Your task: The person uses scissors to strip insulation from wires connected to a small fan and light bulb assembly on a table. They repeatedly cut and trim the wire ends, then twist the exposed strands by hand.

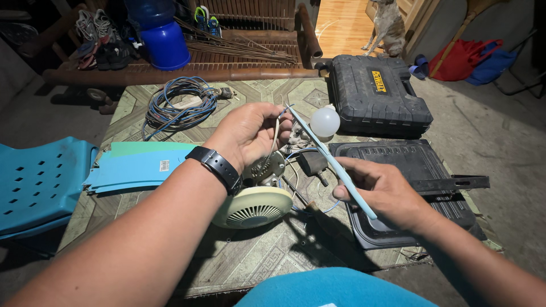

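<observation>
My left hand [250, 132] pinches a thin pale wire [275, 138] that hangs down to a small cream fan motor [253, 207] lying on the patterned table [170, 244]. In my right hand [378, 190] I grip a long light-blue tool [333, 162] like a pen. Its tip points up-left and meets the wire's upper end near my left fingertips. A white round bulb [325, 121] sits just behind the tool. A black plug [313, 163] and loose wires lie beside the motor.
A coil of blue cable [179, 105] lies at the back left. A closed black tool case [376, 94] and a black tray [415, 193] are on the right. Blue-green sheets [136, 165], a blue plastic chair [40, 182], a blue jug [162, 40] and a dog [389, 25] surround the table.
</observation>
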